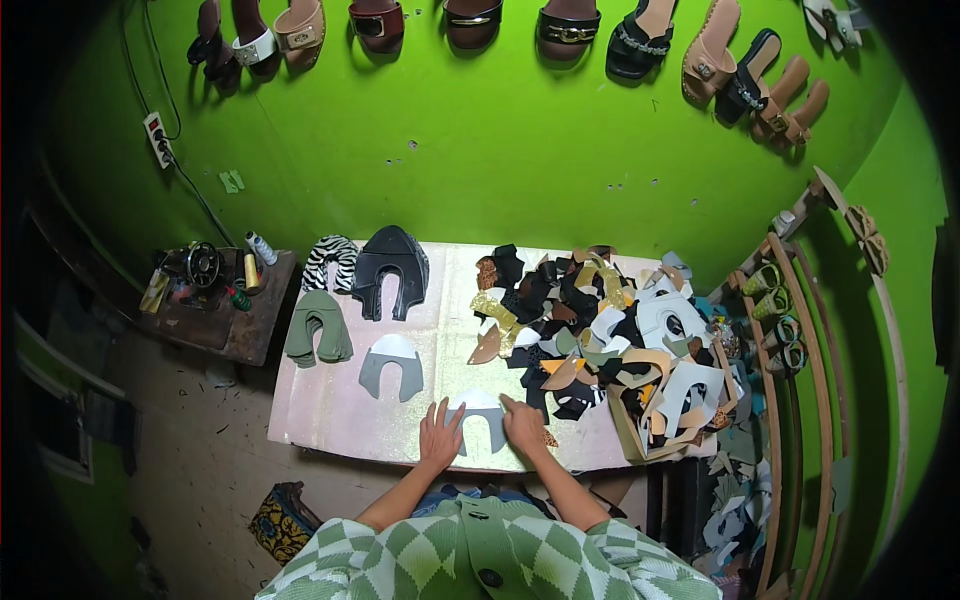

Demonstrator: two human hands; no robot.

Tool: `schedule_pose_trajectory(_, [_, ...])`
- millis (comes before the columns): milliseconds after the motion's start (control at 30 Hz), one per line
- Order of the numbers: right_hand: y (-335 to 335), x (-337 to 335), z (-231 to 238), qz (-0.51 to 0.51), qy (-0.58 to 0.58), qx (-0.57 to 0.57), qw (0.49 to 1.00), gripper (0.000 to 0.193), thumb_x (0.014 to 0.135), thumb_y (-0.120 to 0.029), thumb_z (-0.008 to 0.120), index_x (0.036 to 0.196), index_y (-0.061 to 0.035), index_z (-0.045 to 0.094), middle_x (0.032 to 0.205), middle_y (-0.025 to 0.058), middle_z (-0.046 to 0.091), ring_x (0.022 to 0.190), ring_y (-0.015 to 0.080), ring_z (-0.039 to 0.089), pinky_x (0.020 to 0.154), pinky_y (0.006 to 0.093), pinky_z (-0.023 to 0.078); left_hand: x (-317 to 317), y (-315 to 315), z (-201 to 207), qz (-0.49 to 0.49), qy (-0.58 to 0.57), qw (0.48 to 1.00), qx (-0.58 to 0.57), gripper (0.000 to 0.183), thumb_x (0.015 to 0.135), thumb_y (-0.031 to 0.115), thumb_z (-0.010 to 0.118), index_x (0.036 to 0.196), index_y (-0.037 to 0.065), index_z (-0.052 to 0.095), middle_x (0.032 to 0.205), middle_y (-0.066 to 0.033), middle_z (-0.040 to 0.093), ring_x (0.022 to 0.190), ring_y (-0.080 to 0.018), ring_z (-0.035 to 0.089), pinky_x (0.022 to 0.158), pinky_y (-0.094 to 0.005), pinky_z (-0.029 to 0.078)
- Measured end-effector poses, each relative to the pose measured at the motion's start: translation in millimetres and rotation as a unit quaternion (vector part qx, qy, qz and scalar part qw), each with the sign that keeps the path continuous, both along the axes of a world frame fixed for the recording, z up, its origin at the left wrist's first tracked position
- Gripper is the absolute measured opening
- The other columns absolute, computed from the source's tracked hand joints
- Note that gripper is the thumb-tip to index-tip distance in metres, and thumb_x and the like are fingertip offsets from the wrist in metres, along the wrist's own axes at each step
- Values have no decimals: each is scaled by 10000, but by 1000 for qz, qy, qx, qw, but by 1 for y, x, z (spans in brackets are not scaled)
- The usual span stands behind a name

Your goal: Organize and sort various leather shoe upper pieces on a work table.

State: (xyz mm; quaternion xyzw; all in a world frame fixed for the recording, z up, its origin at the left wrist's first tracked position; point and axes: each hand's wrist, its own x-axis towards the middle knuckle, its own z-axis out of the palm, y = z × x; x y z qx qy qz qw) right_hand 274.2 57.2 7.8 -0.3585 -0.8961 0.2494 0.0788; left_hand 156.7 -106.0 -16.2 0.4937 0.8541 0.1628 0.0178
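Grey-and-white U-shaped piece (482, 410) lies flat nr the table's (350, 425) front edge, btwn L hand (440, 436) & R hand (523, 426), abt equally near; open end twd wearer. L fingers extended, unclosed; R index out, grip can't tell.

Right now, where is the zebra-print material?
In the head view, the zebra-print material lies back left on the table, left of the black stack.

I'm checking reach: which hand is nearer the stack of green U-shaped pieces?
Left. The left hand is right of the green stack and nearer the wearer, beside a grey-and-white piece; the right hand is farther right, across that piece.
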Motion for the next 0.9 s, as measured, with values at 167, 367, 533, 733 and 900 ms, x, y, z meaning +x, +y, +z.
schedule_pose_trajectory(167, [-28, -23, -12, -10, 27, 27, 999, 388, 757, -106, 548, 1143, -87, 584, 986, 163, 507, 966, 324, 490, 784, 435, 423, 5, 9, -3, 36, -7, 999, 31, 522, 777, 228, 582, 1276, 129, 463, 1317, -170, 377, 1194, -359, 349, 932, -446, 319])
schedule_pose_trajectory(367, [-14, -29, -30, -55, -19, 10, 998, 475, 729, -168, 698, 1129, -18, 489, 1042, 189, 505, 975, 361, 500, 814, 424, 435, 3, 22, -8, 226, -41, 973, 26, 419, 744, 297, 666, 1076, 76, 540, 1020, -89, 540, 984, -245, 489, 818, -392, 357])
schedule_pose_trajectory(533, [1, -34, -56, -68, -14, -68, 995, 331, 698, -193, 735, 946, -17, 605, 830, 157, 618, 799, 314, 606, 733, 380, 475, -8, 41, -17, 304, -152, 941, -1, 231, 724, 219, 713, 894, 111, 600, 871, -61, 607, 875, -250, 574, 737, -395, 421])
schedule_pose_trajectory(733, [24, -46, -48, -51, 115, -369, 921, 185, 779, -155, 699, 869, -1, 651, 686, -21, 602, 636, 39, 522, 576, 205, 428, -48, 23, -24, 298, -322, 882, 171, 167, 745, 190, 711, 837, 75, 633, 786, -95, 656, 729, -240, 636, 649, -338, 488])
schedule_pose_trajectory(900, [11, -115, -35, -12, 167, -437, 884, 180, 801, -132, 671, 913, 5, 638, 722, 0, 612, 648, 51, 540, 584, 198, 439, -132, 1, -17, 286, -336, 870, 220, 168, 751, 206, 711, 832, 70, 655, 778, -79, 671, 716, -208, 644, 633, -311, 479])
